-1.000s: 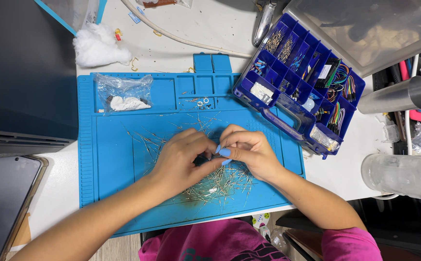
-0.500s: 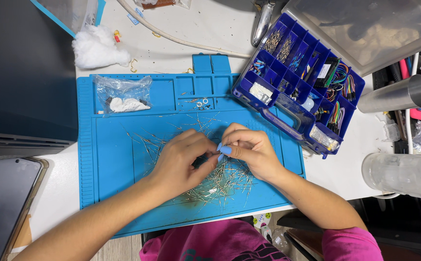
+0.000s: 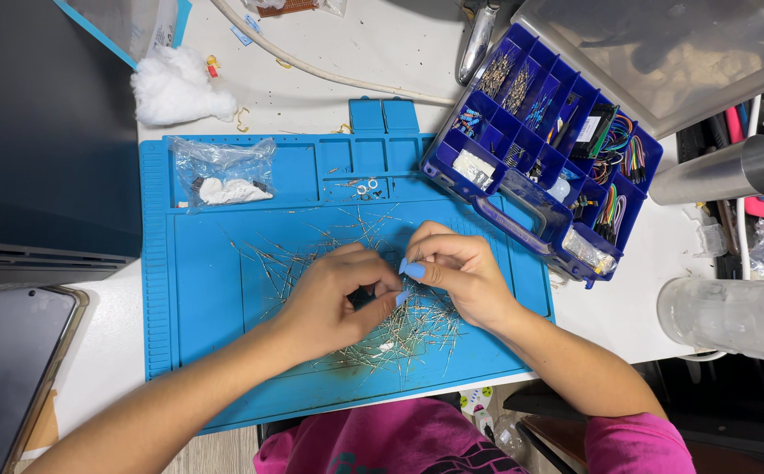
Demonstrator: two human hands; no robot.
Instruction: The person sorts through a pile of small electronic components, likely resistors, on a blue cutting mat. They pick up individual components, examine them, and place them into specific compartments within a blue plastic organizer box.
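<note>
The mat [image 3: 215, 351] is bright blue, strewn with silvery wire leads [image 3: 417, 329]. The compartment box [image 3: 544, 233] is deep blue on the white worktop [image 3: 382, 53]. Fingernails [image 3: 414, 271] are light blue.

White tabletop [image 3: 382, 61] w/ blue silicone work mat [image 3: 211, 263] at centre; blue plastic compartment organiser box [image 3: 544, 140] at 2 o'clock, white cotton wad [image 3: 176, 88] at 11, dark phone [image 3: 9, 369] at 8.

Electronics workbench: blue silicone mat [image 3: 215, 351], compartment parts box [image 3: 522, 132], scattered wire leads [image 3: 400, 338].
</note>
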